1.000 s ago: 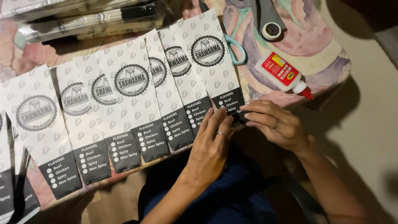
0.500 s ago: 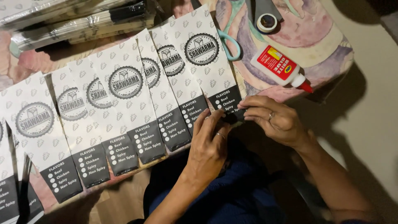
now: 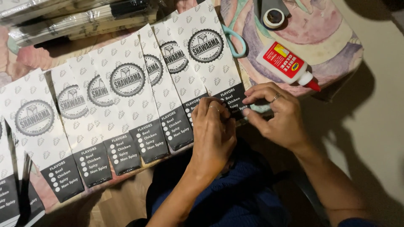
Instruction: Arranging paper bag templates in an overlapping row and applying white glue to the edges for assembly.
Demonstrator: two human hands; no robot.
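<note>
Head view, looking down on the worktop point(image 3: 336, 54), which carries a patterned cover in pink, purple and green.

Left hand point(image 3: 212, 130): placed at the lower black end of the rightmost sleeve point(image 3: 212, 63), fingers curled down onto the edge. Grip narrow, pinched on that lower edge. A ring shows on one finger.

Right hand point(image 3: 277, 115): just beside the left hand, fingertips point(image 3: 248, 100) pressing on the same black end from the right. Grip narrow, on the sleeve's corner; how much of the paper is held between the fingers cannot be told. A ring shows on one finger.

Sleeve: white paper, long and narrow, with a round black emblem near the top and a black band at the bottom. It lies tilted, at the right end of a fanned row of like sleeves point(image 3: 122, 96), each overlapping its neighbour. The row runs leftward out of view.

Other items: a glue bottle point(image 3: 288, 63), white with red label and red cap, lies on its side near the right hand, apart from it. Scissors point(image 3: 235, 40) with pale blue handles lie partly under the rightmost sleeve. A tape roll point(image 3: 273, 17) sits at the top edge. Wrapped bundles point(image 3: 80, 19) in clear film lie along the upper left. Dark blue cloth point(image 3: 235, 197) shows below the hands.
</note>
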